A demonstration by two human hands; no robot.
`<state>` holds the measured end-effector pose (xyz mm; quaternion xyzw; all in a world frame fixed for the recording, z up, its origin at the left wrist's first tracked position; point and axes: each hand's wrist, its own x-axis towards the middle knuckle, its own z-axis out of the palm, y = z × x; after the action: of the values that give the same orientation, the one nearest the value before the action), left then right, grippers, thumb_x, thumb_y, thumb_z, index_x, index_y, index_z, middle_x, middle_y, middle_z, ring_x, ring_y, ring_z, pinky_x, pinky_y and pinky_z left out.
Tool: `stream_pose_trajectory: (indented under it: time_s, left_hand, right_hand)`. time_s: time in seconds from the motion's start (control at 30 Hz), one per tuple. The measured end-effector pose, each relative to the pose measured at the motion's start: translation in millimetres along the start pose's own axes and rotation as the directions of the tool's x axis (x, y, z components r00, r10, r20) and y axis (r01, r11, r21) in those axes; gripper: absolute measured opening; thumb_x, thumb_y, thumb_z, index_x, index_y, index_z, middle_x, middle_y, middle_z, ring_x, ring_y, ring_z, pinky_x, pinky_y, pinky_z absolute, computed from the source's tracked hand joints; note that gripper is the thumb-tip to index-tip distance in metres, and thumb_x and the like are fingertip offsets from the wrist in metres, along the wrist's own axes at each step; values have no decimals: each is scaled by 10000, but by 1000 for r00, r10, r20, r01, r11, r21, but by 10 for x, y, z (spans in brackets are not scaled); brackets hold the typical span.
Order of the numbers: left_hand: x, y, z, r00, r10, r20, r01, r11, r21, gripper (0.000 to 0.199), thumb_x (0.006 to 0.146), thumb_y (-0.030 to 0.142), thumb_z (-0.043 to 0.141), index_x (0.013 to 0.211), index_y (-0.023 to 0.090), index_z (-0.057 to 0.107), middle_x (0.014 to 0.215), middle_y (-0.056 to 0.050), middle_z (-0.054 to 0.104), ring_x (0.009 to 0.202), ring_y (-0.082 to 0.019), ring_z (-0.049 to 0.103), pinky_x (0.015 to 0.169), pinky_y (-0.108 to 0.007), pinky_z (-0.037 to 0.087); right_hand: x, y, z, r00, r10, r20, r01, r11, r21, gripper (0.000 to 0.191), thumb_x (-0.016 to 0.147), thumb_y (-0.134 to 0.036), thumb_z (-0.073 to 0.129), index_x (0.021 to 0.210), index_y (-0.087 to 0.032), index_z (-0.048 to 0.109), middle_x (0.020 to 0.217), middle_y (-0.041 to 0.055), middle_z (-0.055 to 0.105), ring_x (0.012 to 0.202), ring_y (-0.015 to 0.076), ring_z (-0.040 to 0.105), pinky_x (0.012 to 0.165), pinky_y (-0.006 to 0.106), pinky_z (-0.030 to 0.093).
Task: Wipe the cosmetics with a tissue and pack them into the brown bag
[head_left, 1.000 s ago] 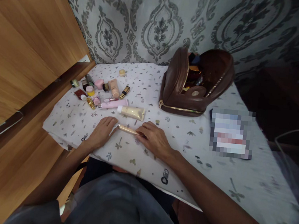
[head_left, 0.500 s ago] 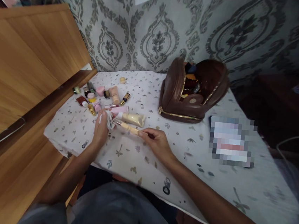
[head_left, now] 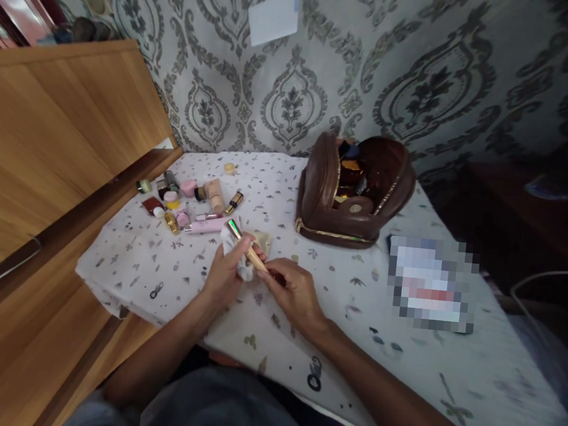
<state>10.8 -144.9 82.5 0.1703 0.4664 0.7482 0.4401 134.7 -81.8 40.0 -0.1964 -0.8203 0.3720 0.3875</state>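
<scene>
A slim beige cosmetic tube (head_left: 255,258) with a shiny metallic cap is held between my two hands over the front of the table. My left hand (head_left: 227,271) is closed on a white cloth (head_left: 245,271), probably a wipe, with its thumb against the tube. My right hand (head_left: 296,291) pinches the tube's lower end. Just behind the fingers lies a gold squeeze tube (head_left: 263,242), partly hidden. To the left of it a pink tube (head_left: 207,225) rests on the tablecloth.
Several small cosmetics, among them a peach tube (head_left: 214,195) and a gold bottle (head_left: 172,223), cluster at the left. An open brown bag (head_left: 342,231) with items inside stands at the back. A blurred flat object (head_left: 430,284) lies at the right. A wooden panel (head_left: 74,99) borders the left side.
My left hand with the cloth has moved right, from the tube's cap end to its middle. The tube now points more steeply away from me. The view has tilted up slightly.
</scene>
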Motion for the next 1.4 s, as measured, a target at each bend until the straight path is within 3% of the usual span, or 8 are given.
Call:
stream_pose_trajectory:
  time_s: [0.2,0.4,0.67,0.83,0.97,1.07,1.17,1.4]
  left_hand:
    - [196,136,-12,983,153,-102,-157,987,-33,332,628,274,844,805,165,585,629,50,629,570,-106,625,621,-237,507]
    - [225,173,30,996,75,52,-63,979,-194,308,715,179,716,644,193,417,521,100,412,469,-49,443,598,-214,463]
    - [160,302,-62,949,72,307,38,941,-336,433,680,238,719,607,208,293,473,108,266,449,-62,378,591,-222,463]
    - [154,291,-21,975,42,216,24,955,-297,402,728,258,713,605,207,333,485,103,314,472,-67,425,641,-236,487]
    - [179,232,35,999,-27,33,35,966,-258,393,757,284,731,585,197,389,501,97,401,491,-64,480,665,-247,497]
    - [163,124,77,995,-68,-67,51,973,-226,373,700,290,796,589,179,458,517,89,465,511,-60,520,652,-231,489]
    - [109,-11,123,990,-85,-110,65,982,-176,355,607,298,856,651,163,530,551,75,530,534,-66,547,634,-223,479]
    - [65,218,60,983,85,161,-127,955,269,336,686,386,756,718,207,474,518,103,419,451,-67,392,528,-224,376]
  right_hand:
    - [-45,28,-5,976,-217,28,213,914,-346,304,981,-240,465,719,-187,609,658,41,611,687,171,536,656,275,396]
    - [-2,-31,10,983,103,151,-137,963,233,318,902,-436,590,736,-171,648,658,15,594,622,141,511,590,265,383]
    - [99,-133,-27,691,286,663,-722,283,631,489,584,-556,840,621,-166,547,530,-70,438,448,35,265,441,212,168]
    - [77,-112,-36,836,301,459,-531,657,536,427,720,-567,739,665,-167,600,568,-32,530,487,72,385,474,225,269]
    - [16,-83,-46,993,45,112,-54,996,73,304,912,-347,582,660,-178,588,604,0,570,569,121,479,556,258,353]
    - [-38,-85,-32,957,-290,18,275,887,-370,302,952,-180,498,660,-178,577,618,21,588,625,146,512,617,280,376]
    - [-67,-98,-13,912,-407,43,359,744,-563,301,943,-116,491,660,-180,571,605,22,582,624,156,521,606,289,376]
    - [-71,-63,-15,960,-274,59,280,937,-209,195,951,-280,553,798,-184,627,691,26,660,645,150,601,625,262,461]
